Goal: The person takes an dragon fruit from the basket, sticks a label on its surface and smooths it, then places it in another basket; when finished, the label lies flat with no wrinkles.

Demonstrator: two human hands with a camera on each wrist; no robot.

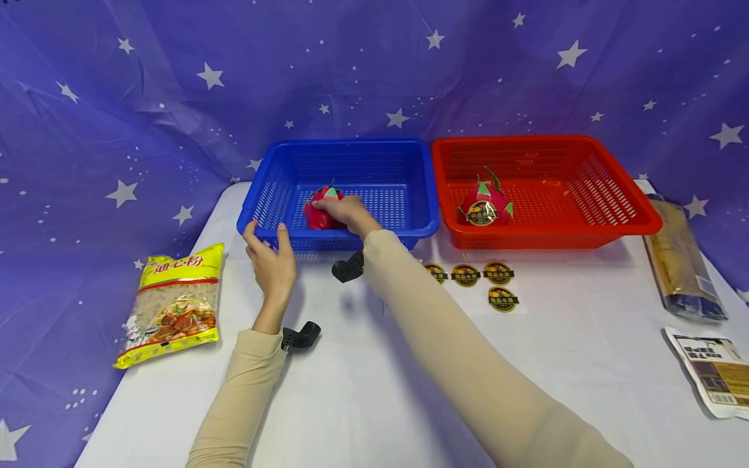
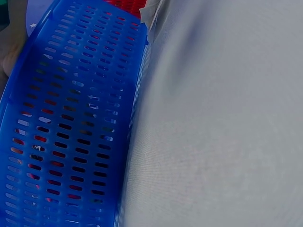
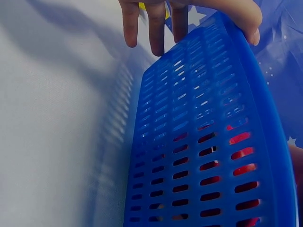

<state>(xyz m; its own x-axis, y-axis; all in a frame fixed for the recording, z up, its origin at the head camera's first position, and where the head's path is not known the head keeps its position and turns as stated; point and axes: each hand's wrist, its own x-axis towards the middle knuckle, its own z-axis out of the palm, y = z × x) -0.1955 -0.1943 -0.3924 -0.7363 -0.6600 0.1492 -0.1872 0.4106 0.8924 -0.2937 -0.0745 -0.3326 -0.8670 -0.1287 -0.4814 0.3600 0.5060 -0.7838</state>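
Observation:
A blue basket stands at the back of the table; its perforated wall fills the left part of the left wrist view. At its front left corner my left hand grips the rim; in the right wrist view that hand has its thumb over the rim and fingers along the outside. Inside the basket, my right hand holds a pink dragon fruit near the front wall, its fingers partly hidden. Another dragon fruit with a black and gold sticker lies in the red basket.
Several round stickers lie on a sheet in front of the baskets. A yellow pasta bag is at the left. On the right are a brown-and-blue package and a white-and-brown pouch.

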